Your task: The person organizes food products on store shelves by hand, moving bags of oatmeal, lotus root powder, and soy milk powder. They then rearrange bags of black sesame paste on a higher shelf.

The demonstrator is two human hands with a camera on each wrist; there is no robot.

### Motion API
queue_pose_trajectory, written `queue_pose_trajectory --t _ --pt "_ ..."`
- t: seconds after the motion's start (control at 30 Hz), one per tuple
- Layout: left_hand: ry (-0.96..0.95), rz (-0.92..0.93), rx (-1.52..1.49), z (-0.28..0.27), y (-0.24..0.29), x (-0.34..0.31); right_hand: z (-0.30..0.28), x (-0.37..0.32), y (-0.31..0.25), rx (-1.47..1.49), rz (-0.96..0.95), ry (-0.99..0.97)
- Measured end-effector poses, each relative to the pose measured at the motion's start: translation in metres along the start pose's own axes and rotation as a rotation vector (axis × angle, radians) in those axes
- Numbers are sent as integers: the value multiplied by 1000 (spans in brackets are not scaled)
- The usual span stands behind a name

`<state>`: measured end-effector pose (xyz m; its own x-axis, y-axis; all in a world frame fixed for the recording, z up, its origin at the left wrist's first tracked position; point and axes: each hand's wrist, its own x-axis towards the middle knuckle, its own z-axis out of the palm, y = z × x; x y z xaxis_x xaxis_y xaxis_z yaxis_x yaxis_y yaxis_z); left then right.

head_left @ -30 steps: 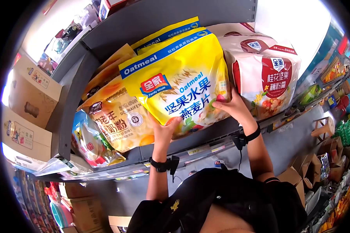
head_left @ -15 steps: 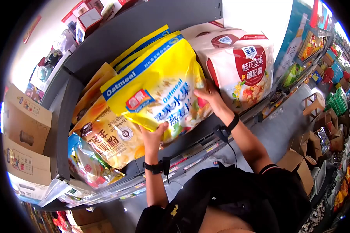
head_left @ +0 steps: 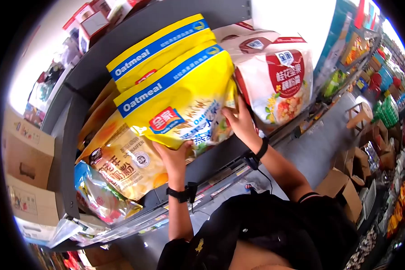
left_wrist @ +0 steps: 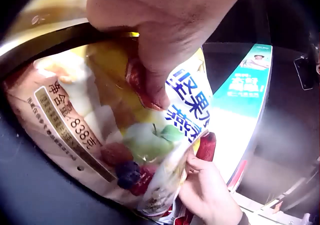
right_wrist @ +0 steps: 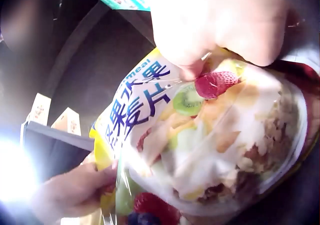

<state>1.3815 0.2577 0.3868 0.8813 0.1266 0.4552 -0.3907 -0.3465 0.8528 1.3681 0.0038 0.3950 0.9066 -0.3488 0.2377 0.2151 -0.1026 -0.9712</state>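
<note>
A yellow oatmeal bag point(head_left: 171, 101) with a blue top band is between my two hands at the shelf. My left hand point(head_left: 172, 156) grips its lower left side, thumb on the printed front. At the lower right side my right hand point(head_left: 243, 123) holds it, thumb also in front; the other fingers are mostly hidden behind. The left wrist view shows the oatmeal bag's point(left_wrist: 75, 130) crumpled lower end. In the right wrist view, fruit is printed on its front. Another yellow oatmeal bag point(head_left: 166, 51) stands right behind.
Soy milk powder bags point(head_left: 130, 157) stand to the left, with a small blue-and-white bag point(head_left: 101, 193) beside them. White-and-red bags point(head_left: 279, 90) crowd the right. The shelf's front edge point(head_left: 225, 175) runs below my hands. Cardboard boxes point(head_left: 29, 153) lie far left; a stool point(head_left: 360, 116) stands right.
The held oatmeal bag has come down and towards me, its top tipping away from the bag behind, which shows more now. The head view has turned. Both hands keep their hold.
</note>
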Motion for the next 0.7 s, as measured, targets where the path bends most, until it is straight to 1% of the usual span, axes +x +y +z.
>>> queue_pose_trajectory --t 0.07,0.1,0.13,0.2,0.23,0.27,0.3,0.33,0.37,0.4,0.47,0.5,0.53,0.57,0.67,0.7 --pt "-1 -39 9 -1 8 -7 5 -12 7 -125 -172 120" --pt "26 -7 63 -2 16 -9 6 -14 9 -145 -268 150" --pt "51 22 117 -2 25 -11 5 -17 11 -84 -225 115" --pt "84 50 233 -2 32 -17 1 -25 15 -505 -512 249" --pt "96 46 296 -2 33 -20 2 -33 4 -521 -498 253" --pt "113 39 361 -2 39 -22 1 -40 1 -577 -529 244" --pt "99 -62 320 -3 50 -24 -2 -45 -6 -703 -627 218" --pt "121 12 385 -4 48 -26 -3 -48 -13 -826 -728 189" --pt "136 81 450 -5 43 -28 -2 -51 -10 -827 -688 136" --pt "142 149 516 -7 39 -31 -3 -54 -9 -820 -603 79" --pt "111 91 513 -16 37 -37 -3 -54 -5 -802 -520 -33" --pt "94 67 528 -22 33 -41 -3 -53 -1 -783 -512 -53" --pt "75 48 540 -28 27 -44 -2 -51 4 -766 -503 -67" --pt "81 35 692 -32 17 -48 -1 -49 8 -749 -494 -77" --pt "8 -89 754 -46 6 -59 4 -46 10 -777 -479 -74" --pt "-10 -84 720 -47 1 -60 5 -46 13 -746 -458 -79"
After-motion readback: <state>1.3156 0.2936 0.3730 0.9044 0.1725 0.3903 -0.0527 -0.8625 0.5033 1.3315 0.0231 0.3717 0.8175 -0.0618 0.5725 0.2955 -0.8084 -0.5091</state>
